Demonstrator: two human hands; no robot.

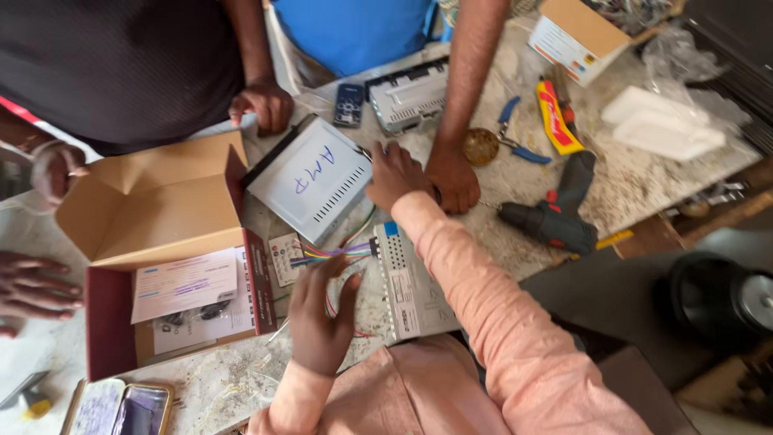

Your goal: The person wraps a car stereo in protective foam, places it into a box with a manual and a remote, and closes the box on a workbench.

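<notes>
Currently, in the head view, we see our left hand (320, 322) spread flat and open on the worktop (644, 173), fingers pointing toward 12 o'clock, holding nothing. Its fingertips touch the bundle of coloured wires (334, 253), which runs roughly from 9 to 3 o'clock and plugs into the end of the silver car stereo unit (411, 286). That unit lies just at 3 o'clock of the left hand, its long axis running from 12 to 6 o'clock, partly under our right sleeve.

Our right hand (392, 175) reaches out toward 11 o'clock and rests on the near corner of the grey metal box (310, 179), fingers curled against its edge; we cannot tell whether they grip it or only press. The box lies tilted, its long axis from 7 to 1 o'clock, at 12 o'clock of the wires. The left hand is the nearer one to the wires; the right is the nearer one to the box.

Around these: an open cardboard box (153, 201) with paper leaflets at 9 o'clock, a second stereo unit (411, 97) and a small dark phone (349, 105) at 12 o'clock, a cordless drill (555, 213) and blue-handled pliers (515, 133) at 2 o'clock. Another person's hand (455, 181) is planted just beside our right hand, touching it, and crowds the space at 3 o'clock of the grey box. Other hands rest at the far edge and at 9 o'clock.
</notes>
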